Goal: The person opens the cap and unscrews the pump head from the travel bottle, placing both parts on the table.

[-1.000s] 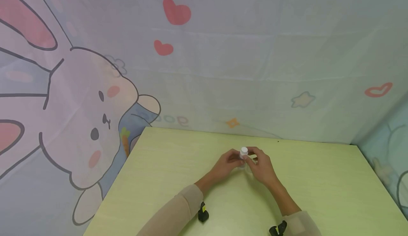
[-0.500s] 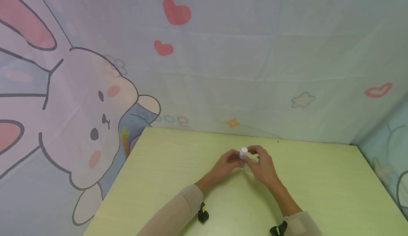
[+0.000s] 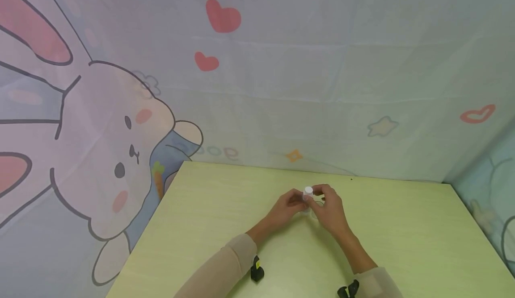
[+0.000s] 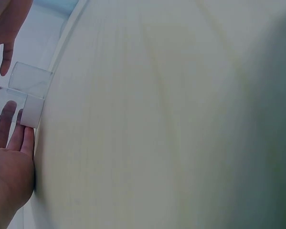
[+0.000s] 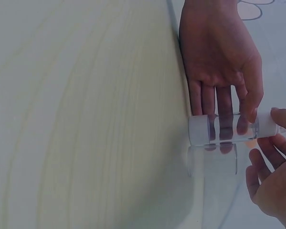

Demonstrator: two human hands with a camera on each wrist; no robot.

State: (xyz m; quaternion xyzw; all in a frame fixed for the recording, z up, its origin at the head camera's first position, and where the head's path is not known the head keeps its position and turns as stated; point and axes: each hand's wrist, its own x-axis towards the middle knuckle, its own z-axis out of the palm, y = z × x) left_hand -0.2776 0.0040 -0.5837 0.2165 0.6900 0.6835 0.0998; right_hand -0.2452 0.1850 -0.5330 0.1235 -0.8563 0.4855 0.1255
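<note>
Bottle (image 5: 212, 130) and clear container (image 5: 214, 164) share the table (image 3: 402, 226).

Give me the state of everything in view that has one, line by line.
Bottle: upright, clear-walled with a white lower end.
White cap: on the bottle; tightness can't be told.
Clear cylinder: upright beside the bottle, looks empty.
Left hand: holding the bottle's body.
Right hand: thumb and fingers at the white cap.

A person is wearing beige sleeves (image 3: 219, 269), the left one showing a wide cuff (image 3: 243, 245). A black device (image 3: 256, 273) is sitting by it, bearing a yellow patch (image 3: 258, 265); another black device (image 3: 352, 287) is jutting beside the right sleeve (image 3: 376, 282).
</note>
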